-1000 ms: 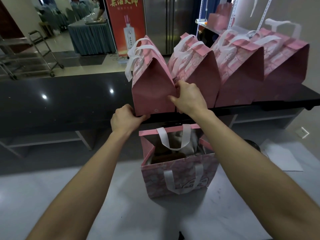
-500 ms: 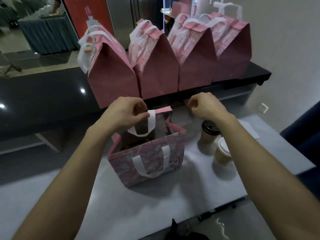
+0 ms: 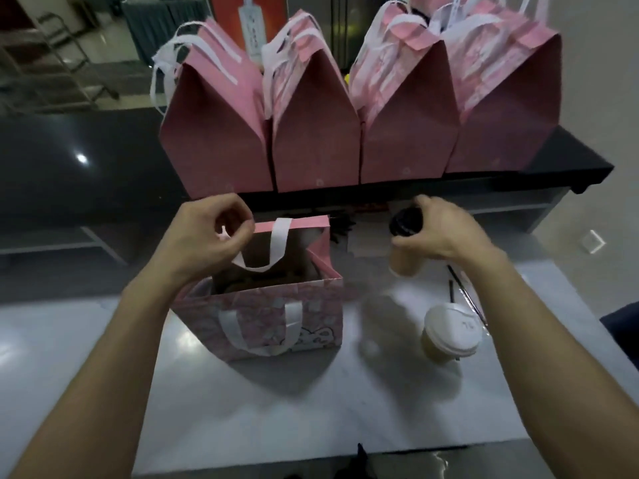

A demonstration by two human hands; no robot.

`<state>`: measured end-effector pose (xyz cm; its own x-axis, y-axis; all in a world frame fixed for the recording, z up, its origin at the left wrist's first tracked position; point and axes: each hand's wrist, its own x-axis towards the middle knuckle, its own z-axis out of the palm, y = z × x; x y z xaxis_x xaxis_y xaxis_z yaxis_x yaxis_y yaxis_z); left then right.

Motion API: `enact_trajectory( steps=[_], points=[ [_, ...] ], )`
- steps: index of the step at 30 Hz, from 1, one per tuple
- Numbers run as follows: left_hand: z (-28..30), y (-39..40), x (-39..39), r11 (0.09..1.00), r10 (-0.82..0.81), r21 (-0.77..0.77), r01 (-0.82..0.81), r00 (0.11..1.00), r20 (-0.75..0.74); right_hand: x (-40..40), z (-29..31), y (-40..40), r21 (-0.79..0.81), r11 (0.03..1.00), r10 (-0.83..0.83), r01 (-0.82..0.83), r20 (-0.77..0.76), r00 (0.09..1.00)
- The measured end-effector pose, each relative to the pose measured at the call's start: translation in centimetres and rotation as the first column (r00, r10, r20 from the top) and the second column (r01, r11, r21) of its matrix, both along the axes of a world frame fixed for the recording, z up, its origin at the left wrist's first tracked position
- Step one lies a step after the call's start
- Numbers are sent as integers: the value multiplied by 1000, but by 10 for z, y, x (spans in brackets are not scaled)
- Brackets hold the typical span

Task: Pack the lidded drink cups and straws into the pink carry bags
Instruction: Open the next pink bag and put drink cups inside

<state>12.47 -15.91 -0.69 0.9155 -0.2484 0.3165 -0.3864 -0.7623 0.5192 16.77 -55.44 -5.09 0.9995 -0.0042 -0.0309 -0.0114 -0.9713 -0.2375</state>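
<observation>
An open pink carry bag (image 3: 262, 323) with white ribbon handles stands on the white table (image 3: 311, 409). My left hand (image 3: 204, 236) pinches the far rim of the bag at its left corner. To the right of the bag, my right hand (image 3: 439, 229) grips a tan cup with a black lid (image 3: 406, 243), which is tilted and lifted off the table. A second tan cup with a white lid (image 3: 449, 331) stands upright at the right. Thin dark straws (image 3: 463, 288) lie on the table behind that cup.
Several closed pink bags (image 3: 311, 133) stand in a row on the black counter (image 3: 86, 167) behind the table. The wall is at the right, and a dark blue object (image 3: 622, 326) sits at the right edge.
My right hand has taken hold of the black-lidded cup and raised it from the table. My left hand stays at the bag's rim. The view has shifted right and down.
</observation>
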Motion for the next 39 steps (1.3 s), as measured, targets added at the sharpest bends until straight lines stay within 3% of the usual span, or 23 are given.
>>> enact_trajectory(
  steps=[4, 9, 15, 20, 23, 29, 36, 39],
  points=[
    [-6, 25, -21, 977, 30, 215, 3, 988, -149, -11, 53, 36, 255, 961, 14, -111, 355, 935],
    [-9, 44, -20, 880, 62, 475, -5, 993, -104, -24, 90, 94, 434, 823, 145, -366, 463, 874],
    [-12, 67, -11, 838, -20, 534, 116, 983, -183, -30, 88, 138, 392, 762, 389, -515, 359, 848],
    [-28, 69, -7, 925, -100, 325, 197, 951, -294, -28, 74, 161, 334, 774, 552, -538, 60, 831],
    [-35, 70, -7, 950, -154, 214, 226, 939, -307, -26, 61, 178, 251, 788, 593, -562, -62, 803],
    [-41, 76, -11, 955, -202, 140, 260, 922, -331, -7, 17, 235, 44, 738, 670, -674, -166, 723],
    [-36, 85, -16, 969, -198, 47, 244, 871, -449, 10, -22, 277, -22, 694, 677, -719, -320, 663],
    [-32, 88, -16, 960, -200, 101, 263, 888, -413, 15, -25, 281, -35, 693, 674, -720, -324, 664]
  ],
)
